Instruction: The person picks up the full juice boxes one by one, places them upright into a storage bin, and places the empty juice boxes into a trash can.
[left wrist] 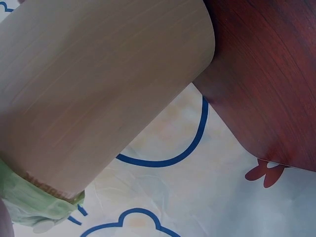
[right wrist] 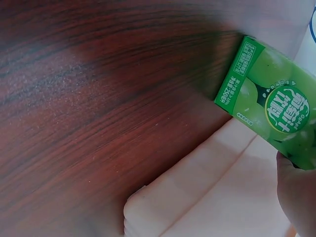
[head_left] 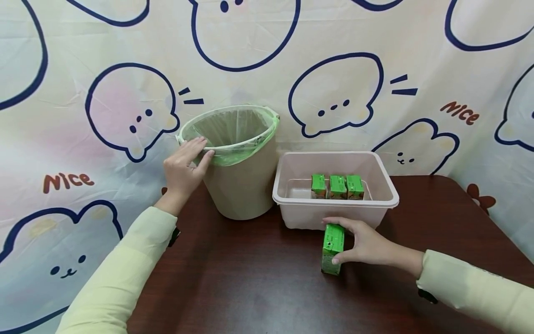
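My right hand (head_left: 367,241) grips a green grape juice box (head_left: 333,250), with the thumb on its near side and the fingers on its far side. The box is upright in front of a pale pink plastic tub (head_left: 333,211); whether its base touches the table I cannot tell. In the right wrist view, the juice box (right wrist: 276,98) shows its printed front, with the thumb at its edge. My left hand (head_left: 183,167) rests on the near left rim of a beige bin (head_left: 244,190), fingers fairly straight. A green bag (head_left: 233,155) lines the bin and folds over its rim.
Inside the tub stand three green boxes (head_left: 338,185) in a row. Bin and tub stand side by side on a dark wood table (head_left: 258,283). A cloth printed with cartoon outlines (head_left: 333,41) hangs close behind them and along the left side.
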The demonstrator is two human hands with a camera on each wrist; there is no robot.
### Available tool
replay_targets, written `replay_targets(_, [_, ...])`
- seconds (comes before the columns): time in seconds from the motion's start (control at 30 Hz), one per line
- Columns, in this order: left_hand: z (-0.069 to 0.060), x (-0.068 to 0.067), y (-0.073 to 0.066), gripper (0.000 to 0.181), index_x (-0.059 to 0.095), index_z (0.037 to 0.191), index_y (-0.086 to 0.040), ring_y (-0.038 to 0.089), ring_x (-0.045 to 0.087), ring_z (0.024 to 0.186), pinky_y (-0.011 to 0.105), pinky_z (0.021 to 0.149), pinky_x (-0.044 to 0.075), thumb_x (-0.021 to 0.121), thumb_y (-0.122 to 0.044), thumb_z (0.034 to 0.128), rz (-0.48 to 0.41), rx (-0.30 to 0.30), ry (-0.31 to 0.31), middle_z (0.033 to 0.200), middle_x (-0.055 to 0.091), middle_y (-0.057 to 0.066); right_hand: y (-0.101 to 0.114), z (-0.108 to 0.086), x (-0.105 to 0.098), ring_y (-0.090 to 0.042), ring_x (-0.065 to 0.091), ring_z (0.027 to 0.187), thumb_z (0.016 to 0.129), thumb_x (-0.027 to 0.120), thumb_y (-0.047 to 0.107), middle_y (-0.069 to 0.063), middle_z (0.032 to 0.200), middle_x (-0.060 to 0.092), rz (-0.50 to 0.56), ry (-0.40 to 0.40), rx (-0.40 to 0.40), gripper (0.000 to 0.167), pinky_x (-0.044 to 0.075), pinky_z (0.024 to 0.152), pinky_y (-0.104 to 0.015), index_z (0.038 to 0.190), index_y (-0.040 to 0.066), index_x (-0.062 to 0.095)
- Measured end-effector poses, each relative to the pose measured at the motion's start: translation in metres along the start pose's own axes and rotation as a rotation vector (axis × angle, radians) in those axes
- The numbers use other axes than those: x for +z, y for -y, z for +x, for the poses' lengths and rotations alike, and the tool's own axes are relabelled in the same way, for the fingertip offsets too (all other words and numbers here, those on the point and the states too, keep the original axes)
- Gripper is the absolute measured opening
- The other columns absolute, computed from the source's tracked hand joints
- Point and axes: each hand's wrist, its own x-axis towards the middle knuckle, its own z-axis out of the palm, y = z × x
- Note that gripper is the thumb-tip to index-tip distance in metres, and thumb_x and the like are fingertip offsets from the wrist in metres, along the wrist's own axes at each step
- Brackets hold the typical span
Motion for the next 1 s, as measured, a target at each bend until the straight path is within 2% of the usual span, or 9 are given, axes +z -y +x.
replay_targets(0.23, [0.001, 0.0, -0.002, 0.03, 0.074, 0.109, -0.003, 0.029, 0.068, 0.101, 0.043, 0.097, 0.047, 0.072, -0.021, 0.0854, -0.01, -0.01, 0.001, 0.109, 0.07, 0.012, 0.0, 0.001, -0.001, -0.017, 0.054, 0.117, 0.07, 0.089, 0.03, 0.0, 0.131, 0.058, 0.021, 0.014, 0.003, 0.084, 0.041, 0.099, -0.027, 0.14, 0.005, 0.049])
replay_targets(0.4, [0.001, -0.001, -0.003, 0.03, 0.075, 0.108, -0.003, 0.03, 0.068, 0.101, 0.043, 0.097, 0.047, 0.073, -0.02, 0.0843, -0.02, -0.019, -0.011, 0.109, 0.071, 0.011, 0.005, 0.005, -0.002, -0.017, 0.053, 0.119, 0.072, 0.088, 0.03, 0.002, 0.132, 0.058, 0.039, 0.024, -0.025, 0.083, 0.04, 0.101, -0.028, 0.141, 0.006, 0.049])
replay_targets(0.57, [0.001, -0.001, -0.003, 0.029, 0.075, 0.107, -0.003, 0.03, 0.068, 0.1, 0.045, 0.097, 0.047, 0.074, -0.02, 0.0833, -0.023, -0.024, -0.023, 0.108, 0.071, 0.011, 0.019, 0.011, -0.004, -0.017, 0.052, 0.122, 0.076, 0.085, 0.028, 0.002, 0.133, 0.057, 0.062, 0.034, -0.076, 0.076, 0.04, 0.102, -0.028, 0.14, 0.008, 0.049])
replay_targets(0.8, [0.001, -0.001, -0.004, 0.028, 0.075, 0.105, -0.002, 0.031, 0.068, 0.099, 0.046, 0.096, 0.047, 0.075, -0.019, 0.082, -0.031, -0.025, -0.032, 0.106, 0.071, 0.012, 0.042, 0.025, -0.011, -0.026, 0.051, 0.123, 0.078, 0.083, 0.019, -0.002, 0.136, 0.054, 0.139, 0.032, -0.16, 0.073, 0.045, 0.098, -0.03, 0.141, 0.009, 0.048])
replay_targets(0.93, [0.001, -0.002, -0.003, 0.03, 0.075, 0.106, -0.001, 0.03, 0.068, 0.1, 0.045, 0.097, 0.047, 0.074, -0.021, 0.0835, -0.02, -0.025, -0.018, 0.108, 0.071, 0.012, 0.057, 0.033, -0.016, -0.022, 0.052, 0.12, 0.079, 0.082, 0.016, -0.002, 0.135, 0.056, 0.113, 0.022, -0.193, 0.073, 0.046, 0.097, -0.03, 0.142, 0.005, 0.047])
replay_targets(1.0, [0.001, -0.002, -0.003, 0.03, 0.075, 0.107, -0.001, 0.03, 0.068, 0.1, 0.044, 0.097, 0.047, 0.073, -0.021, 0.084, -0.014, -0.023, -0.014, 0.108, 0.071, 0.012, 0.064, 0.038, -0.018, -0.02, 0.053, 0.118, 0.079, 0.082, 0.016, -0.003, 0.134, 0.056, 0.097, 0.018, -0.204, 0.072, 0.046, 0.096, -0.029, 0.142, 0.006, 0.047])
